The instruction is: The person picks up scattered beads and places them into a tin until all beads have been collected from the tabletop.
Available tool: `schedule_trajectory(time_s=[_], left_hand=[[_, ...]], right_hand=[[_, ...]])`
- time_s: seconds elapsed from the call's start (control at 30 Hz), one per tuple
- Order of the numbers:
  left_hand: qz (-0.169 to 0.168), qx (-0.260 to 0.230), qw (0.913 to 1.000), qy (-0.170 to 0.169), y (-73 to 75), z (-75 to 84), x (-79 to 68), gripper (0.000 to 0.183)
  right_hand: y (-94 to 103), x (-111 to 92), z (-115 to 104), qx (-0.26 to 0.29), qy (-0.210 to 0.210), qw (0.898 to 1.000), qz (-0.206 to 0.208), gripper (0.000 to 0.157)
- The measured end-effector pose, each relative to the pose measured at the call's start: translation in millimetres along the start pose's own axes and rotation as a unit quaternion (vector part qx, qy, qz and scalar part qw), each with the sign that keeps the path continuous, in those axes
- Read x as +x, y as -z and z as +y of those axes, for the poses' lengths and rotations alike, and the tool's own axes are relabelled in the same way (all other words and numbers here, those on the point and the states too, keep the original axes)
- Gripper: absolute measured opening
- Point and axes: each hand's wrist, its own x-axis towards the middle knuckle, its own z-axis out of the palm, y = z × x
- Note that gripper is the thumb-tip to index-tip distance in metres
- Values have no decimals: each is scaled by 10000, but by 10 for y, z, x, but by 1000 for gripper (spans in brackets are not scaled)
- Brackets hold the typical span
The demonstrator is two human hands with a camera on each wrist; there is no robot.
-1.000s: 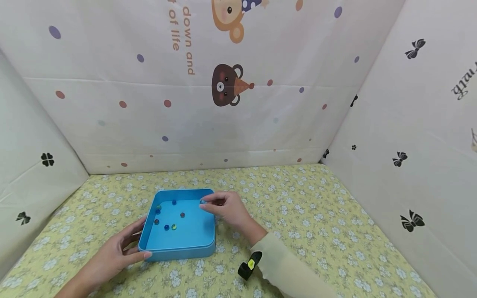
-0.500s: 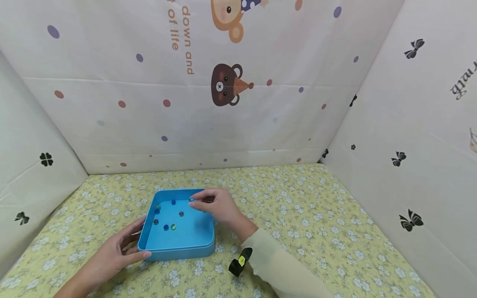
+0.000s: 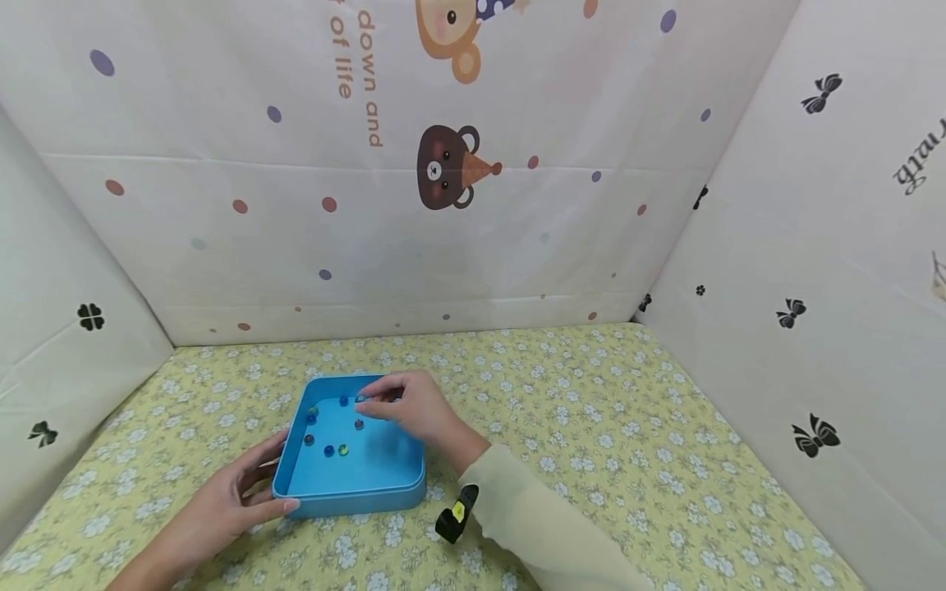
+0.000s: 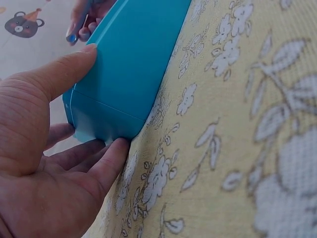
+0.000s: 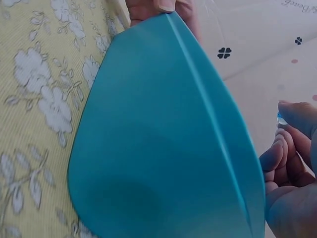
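A square blue plastic box sits on the flowered cloth, open at the top. My left hand grips its near left corner, thumb on the front wall and fingers against the left side. Over the back part of the box, my right hand pinches a small glass marble between thumb and fingertips; it looks clear with some blue. Several marbles lie on the box floor, among them a dark blue marble, a yellow-green marble and a reddish brown marble. The right hand covers the box's back right corner.
A yellow cloth with white flowers covers the table. Behind it stands a pale printed wall covering, with a white side panel on the right and another at left. A black strap hangs at the right wrist.
My right hand has moved left across the back of the box, carrying the pinched marble. The left hand stays at its corner, and the marbles inside keep their places.
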Motion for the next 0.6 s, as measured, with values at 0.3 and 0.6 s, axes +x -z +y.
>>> schedule_trajectory(time_s=[0.3,0.6], left_hand=[[-14,-80,9999,62,-2,-2,-1,104],[-73,-133,9999,19,8,-5,9,103]], right_hand=[[-167,112,-57,-421,-294,9987,-22,22],[-300,184,-26,-1029,-601,9929,12,15]])
